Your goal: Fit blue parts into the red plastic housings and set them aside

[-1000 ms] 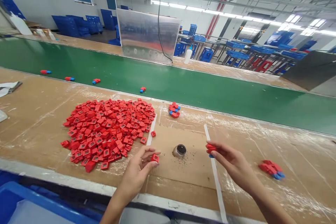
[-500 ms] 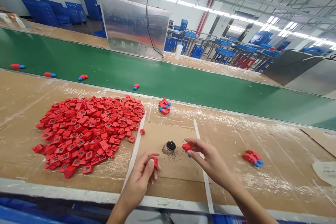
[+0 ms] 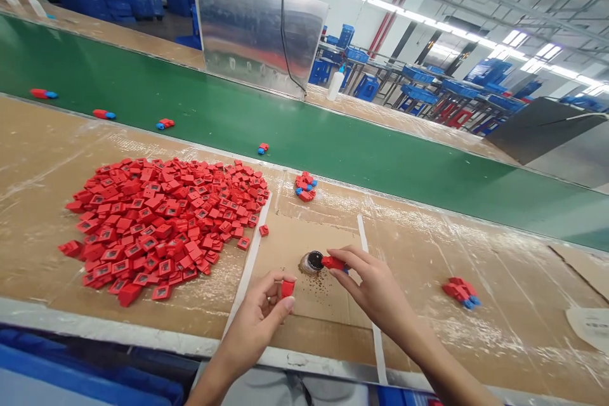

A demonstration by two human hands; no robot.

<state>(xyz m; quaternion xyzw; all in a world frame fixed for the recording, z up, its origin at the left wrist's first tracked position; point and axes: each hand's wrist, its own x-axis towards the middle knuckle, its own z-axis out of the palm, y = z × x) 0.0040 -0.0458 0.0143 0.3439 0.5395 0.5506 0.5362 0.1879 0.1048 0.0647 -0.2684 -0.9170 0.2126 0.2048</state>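
My left hand (image 3: 259,317) pinches a small red plastic cap (image 3: 287,288) just above the cardboard-covered bench (image 3: 514,279). My right hand (image 3: 375,288) pinches a red part with a blue end (image 3: 333,262); its red tip touches the rim of a small round dark pot (image 3: 313,261) that stands on the bench. A large heap of red caps (image 3: 162,222) lies to the left of both hands.
A green conveyor belt (image 3: 380,152) runs behind the bench and carries several red-and-blue pieces (image 3: 165,123). Small piles of red-and-blue pieces lie at the bench's far edge (image 3: 305,186) and to the right (image 3: 460,292). A metal panel (image 3: 259,28) stands beyond the belt.
My right hand has moved left with its red-and-blue part until the tip reached the dark pot. My left hand has stayed near the front edge, still pinching the red cap.
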